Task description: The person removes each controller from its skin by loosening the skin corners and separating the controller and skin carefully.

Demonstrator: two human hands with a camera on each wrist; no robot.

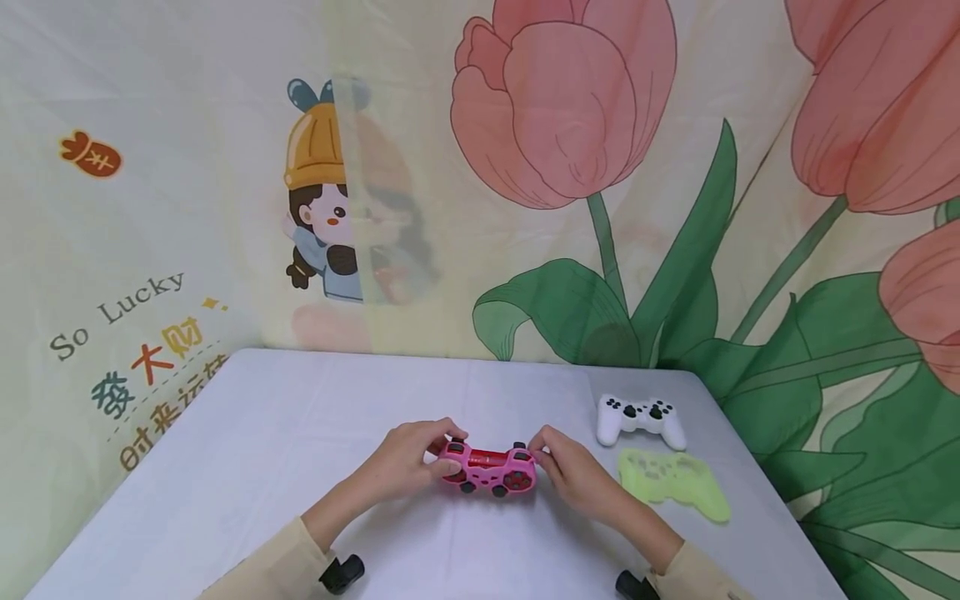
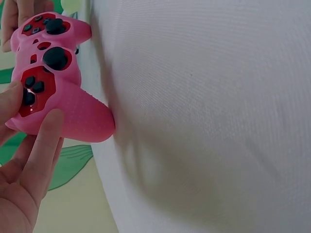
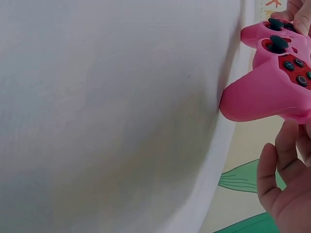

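A red game controller (image 1: 487, 459) in a pink silicone cover (image 2: 87, 114) is held just over the table, its sticks facing the person. The cover leaves red areas of the controller bare along the top edge and around the buttons. My left hand (image 1: 411, 458) grips the left end, thumb on the button side and fingers beneath. At the other end, my right hand (image 1: 573, 467) pinches the cover's edge near the upper corner with bent fingertips. In the right wrist view, the pink right handle (image 3: 260, 94) shows above the fingers, with the thumb out of sight.
On the right side of the table (image 1: 300, 433) lie a white game controller (image 1: 643, 427) and, nearer the person, a flat yellow-green silicone cover (image 1: 678, 479). A printed cloth with tulips (image 1: 570, 108) hangs behind the table.
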